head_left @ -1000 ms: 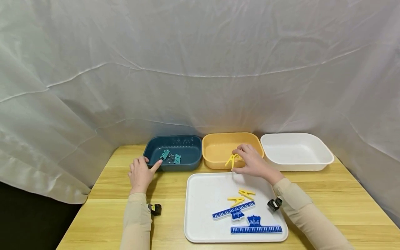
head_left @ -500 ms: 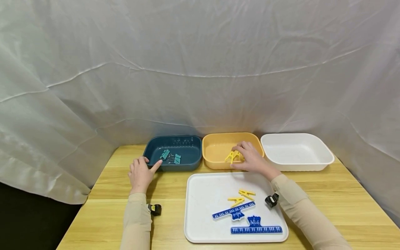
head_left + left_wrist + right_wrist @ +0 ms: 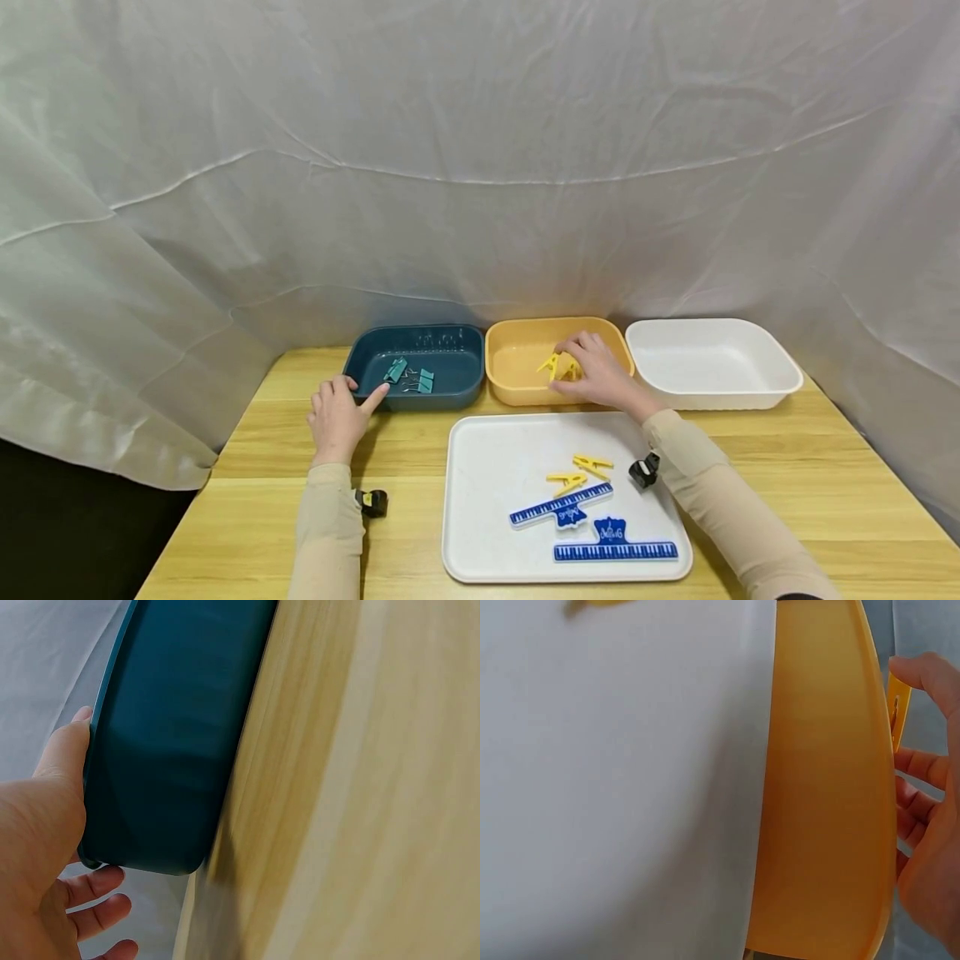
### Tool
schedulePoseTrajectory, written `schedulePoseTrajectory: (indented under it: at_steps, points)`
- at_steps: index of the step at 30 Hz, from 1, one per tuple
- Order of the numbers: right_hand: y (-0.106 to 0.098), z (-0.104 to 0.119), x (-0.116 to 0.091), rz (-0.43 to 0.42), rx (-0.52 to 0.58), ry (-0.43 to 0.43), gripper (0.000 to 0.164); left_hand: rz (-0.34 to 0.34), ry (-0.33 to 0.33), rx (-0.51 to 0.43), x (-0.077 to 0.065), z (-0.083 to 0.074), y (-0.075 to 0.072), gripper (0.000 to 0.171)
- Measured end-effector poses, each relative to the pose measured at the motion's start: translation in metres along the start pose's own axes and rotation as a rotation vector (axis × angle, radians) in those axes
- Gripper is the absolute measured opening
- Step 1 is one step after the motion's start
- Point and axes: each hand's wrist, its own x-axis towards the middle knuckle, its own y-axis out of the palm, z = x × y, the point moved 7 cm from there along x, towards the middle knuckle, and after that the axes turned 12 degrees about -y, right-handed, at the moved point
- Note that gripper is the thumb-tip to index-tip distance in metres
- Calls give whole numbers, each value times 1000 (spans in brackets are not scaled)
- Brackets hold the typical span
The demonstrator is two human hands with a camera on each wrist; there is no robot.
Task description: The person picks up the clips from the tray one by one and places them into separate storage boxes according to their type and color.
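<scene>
In the head view my right hand (image 3: 600,375) pinches a yellow clothespin (image 3: 551,365) between thumb and fingertips, low over the yellow bin (image 3: 517,393). Another bit of yellow (image 3: 572,369) shows inside the bin, just behind the thumb. The right wrist view shows the held clothespin (image 3: 898,705) upright at the bin's rim. My left hand (image 3: 337,418) rests at the near left corner of the dark teal bin (image 3: 468,398), thumb laid on the rim and the other fingers loose outside. Inside that bin lie teal binder clips (image 3: 425,381).
A white tray (image 3: 480,467) lies in front of the bins. On it are two yellow clothespins (image 3: 567,482) and two blue piano-key clips (image 3: 615,550). A white bin (image 3: 712,358) stands at the right. Behind the table hangs a pale curtain (image 3: 480,167).
My right hand has moved slightly away from me and lower into the yellow bin, still pinching the clothespin. The left hand has stayed at the teal bin's corner.
</scene>
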Motion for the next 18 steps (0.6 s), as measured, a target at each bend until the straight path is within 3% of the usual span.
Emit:
schedulePoseTrajectory:
  at_steps: [18]
  points:
    - [8,-18,8,-21,-38,118,65,-9,3,-4,1,-1,2,64]
